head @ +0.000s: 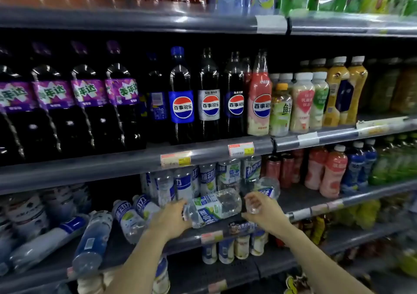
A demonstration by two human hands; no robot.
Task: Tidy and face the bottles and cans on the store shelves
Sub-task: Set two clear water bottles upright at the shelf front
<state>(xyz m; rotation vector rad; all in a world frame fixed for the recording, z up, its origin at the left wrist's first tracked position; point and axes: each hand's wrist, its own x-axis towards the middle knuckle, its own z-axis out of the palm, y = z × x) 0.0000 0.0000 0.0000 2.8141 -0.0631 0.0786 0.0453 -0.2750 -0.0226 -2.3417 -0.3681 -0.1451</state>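
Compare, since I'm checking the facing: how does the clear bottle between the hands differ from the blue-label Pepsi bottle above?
The clear bottle lies on its side; the Pepsi bottle stands upright. The clear bottle looks colourless, the Pepsi bottle dark. The left hand holds the clear bottle; nothing touches the Pepsi bottle. Both are plastic.

Two bare forearms, sleeveless as far as seen; hands (171,218) (265,210) ungloved, without rings, watch or bracelet showing.

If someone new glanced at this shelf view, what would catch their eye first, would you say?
Probably the two hands at the lower shelf: the left hand and right hand hold a clear bottle lying sideways. Left of them, several toppled bottles sprawl, while the cola bottles stand neatly above.
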